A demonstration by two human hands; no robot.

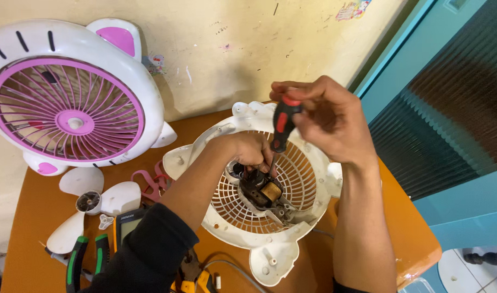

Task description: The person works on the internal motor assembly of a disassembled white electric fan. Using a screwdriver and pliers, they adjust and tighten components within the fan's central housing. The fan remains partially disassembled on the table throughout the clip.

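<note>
The right hand (327, 116) is up high with its wrist bent. Its grip is pinched tight on the top of a red and black screwdriver (281, 125), which points down. The left hand (248, 151) reaches in from the left, just below and beside the right grip. Its fingers curl onto the motor (262, 191), which sits in the middle of the white grille (270, 217) on the orange counter (416, 239).

The screwdriver tip is hidden behind the left fingers. You cannot tell just what the left grip is pinching.

Far left of the grips stands one pink and white fan front (66, 97). Below it lies one white blade (91, 203) with three wings. Pliers (85, 258) with two green handles are cut off at the bottom edge.
</note>
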